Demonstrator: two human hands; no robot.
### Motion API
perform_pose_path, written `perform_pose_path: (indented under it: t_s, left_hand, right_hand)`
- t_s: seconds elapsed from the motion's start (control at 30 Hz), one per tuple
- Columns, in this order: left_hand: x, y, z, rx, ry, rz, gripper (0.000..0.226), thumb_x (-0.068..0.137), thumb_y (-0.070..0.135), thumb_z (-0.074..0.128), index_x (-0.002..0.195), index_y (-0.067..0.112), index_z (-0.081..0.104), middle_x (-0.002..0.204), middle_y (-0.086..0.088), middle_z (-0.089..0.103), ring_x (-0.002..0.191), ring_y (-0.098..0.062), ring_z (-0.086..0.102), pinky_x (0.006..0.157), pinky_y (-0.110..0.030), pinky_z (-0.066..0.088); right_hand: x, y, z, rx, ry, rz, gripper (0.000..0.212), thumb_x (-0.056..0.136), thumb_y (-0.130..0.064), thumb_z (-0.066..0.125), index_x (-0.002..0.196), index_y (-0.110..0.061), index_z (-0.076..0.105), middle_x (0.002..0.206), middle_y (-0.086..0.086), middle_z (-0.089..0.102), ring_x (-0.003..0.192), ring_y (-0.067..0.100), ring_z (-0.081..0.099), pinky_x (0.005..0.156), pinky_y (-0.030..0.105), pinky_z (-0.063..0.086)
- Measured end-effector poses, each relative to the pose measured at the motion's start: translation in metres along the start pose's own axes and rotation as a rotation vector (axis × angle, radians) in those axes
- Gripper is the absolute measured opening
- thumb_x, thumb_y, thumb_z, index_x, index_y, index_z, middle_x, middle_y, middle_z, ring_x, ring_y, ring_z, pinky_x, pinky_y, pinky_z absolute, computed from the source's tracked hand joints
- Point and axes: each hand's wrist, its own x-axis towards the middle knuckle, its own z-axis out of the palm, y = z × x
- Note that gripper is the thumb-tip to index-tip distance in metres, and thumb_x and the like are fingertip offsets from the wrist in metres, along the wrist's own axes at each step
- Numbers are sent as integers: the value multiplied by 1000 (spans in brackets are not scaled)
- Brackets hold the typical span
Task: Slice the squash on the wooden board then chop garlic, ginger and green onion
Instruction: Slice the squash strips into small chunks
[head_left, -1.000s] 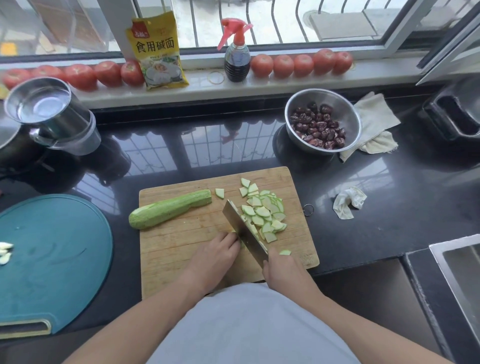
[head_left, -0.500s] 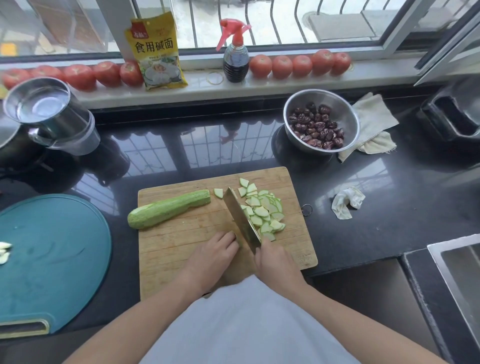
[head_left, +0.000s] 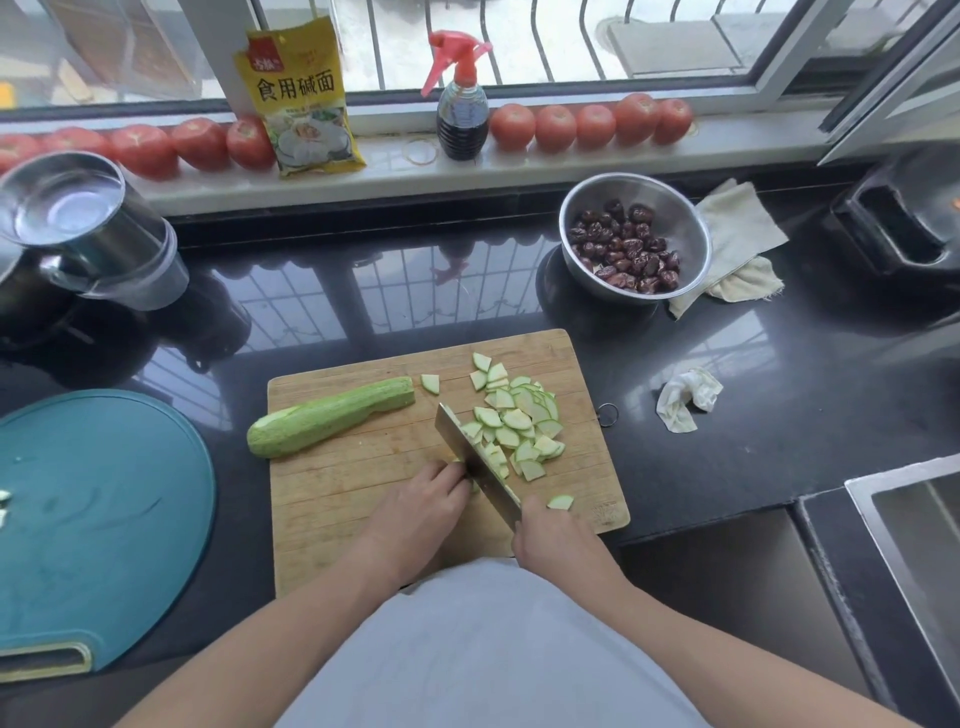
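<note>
Squash half (head_left: 332, 423) lies on the wooden board's (head_left: 332, 499) far left, firm, smooth-skinned and likely to roll. Right hand (head_left: 553, 540) grips the cleaver (head_left: 475, 460); left hand (head_left: 421, 506), fingers curled, steadies a hidden piece beside the slices (head_left: 519, 423).

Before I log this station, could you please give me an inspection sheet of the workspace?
Surface: black glossy counter, wooden board on it.
Job's things: squash half uncut; slices piled right of the knife.
Clutter: teal board, bowl of dates, cloth, crumpled wrapper.
Grippers: right hand grips the knife; left hand beside the blade.
Cables: nothing seen.
Surroundings: windowsill tomatoes, spray bottle, sink.
</note>
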Motion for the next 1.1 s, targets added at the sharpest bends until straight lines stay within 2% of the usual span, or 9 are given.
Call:
perform_pose_path:
  t_s: [0.17,0.23,0.3,0.37,0.5,0.67,0.9,1.0,1.1]
  left_hand:
    - [0,0,-1,-28,75,45,37,63,2,83,96,15,72,104,0,68,86,-19,64,44,-24,49]
    - [-3,-1,3,-46,92,43,38,66,1,82,101,13,72,106,-1,68,90,-20,65,50,-25,52]
    - [-7,-2,9,-72,74,31,49,66,2,83,113,9,71,116,-3,67,98,-21,65,60,-27,56]
    - [-9,-4,12,-73,43,16,59,63,2,84,120,8,67,123,-3,64,105,-22,63,66,-29,58]
    - [-6,-3,11,-59,79,28,48,64,-2,82,109,9,71,113,-4,67,97,-23,65,57,-28,57]
    - [-6,-4,15,-60,101,33,45,66,-2,81,108,10,71,110,-2,67,95,-22,64,55,-25,55]
    - [-5,-4,18,-41,91,22,44,67,-1,81,108,11,71,110,0,66,91,-21,63,47,-25,52]
    - [-4,-4,19,-52,89,25,43,69,0,80,109,12,70,110,0,65,90,-21,61,48,-25,52]
    - [-4,-5,22,-58,91,38,46,68,1,79,111,11,68,113,-1,62,91,-21,58,51,-25,50]
  right_hand:
    - [16,-11,6,71,79,1,6,98,-25,39,94,-19,39,86,8,65,85,36,64,60,37,36]
    - [17,-9,5,138,89,3,13,98,-28,39,88,-21,35,79,5,59,83,37,62,59,37,34]
    - [14,-2,2,171,88,-5,17,99,-28,38,84,-21,32,69,0,48,79,39,60,59,38,33]
    - [8,4,-3,181,93,-33,17,99,-28,40,86,-19,33,67,1,48,77,40,60,58,37,31]
    - [-6,4,-11,123,108,-102,9,99,-27,43,103,-19,42,76,8,62,77,36,60,61,35,29]
    - [-10,-1,-8,-32,81,-64,10,100,-25,39,98,-16,41,85,8,64,83,32,60,67,35,26]
    - [-2,3,3,9,52,-29,12,95,-21,42,87,-17,35,82,12,64,79,37,62,57,35,30]
    - [8,-6,9,-6,60,-23,3,94,-18,40,92,-16,41,86,11,66,82,36,65,59,35,33]
    - [18,-15,10,66,111,5,6,95,-22,43,94,-17,43,85,11,66,82,36,65,57,35,34]
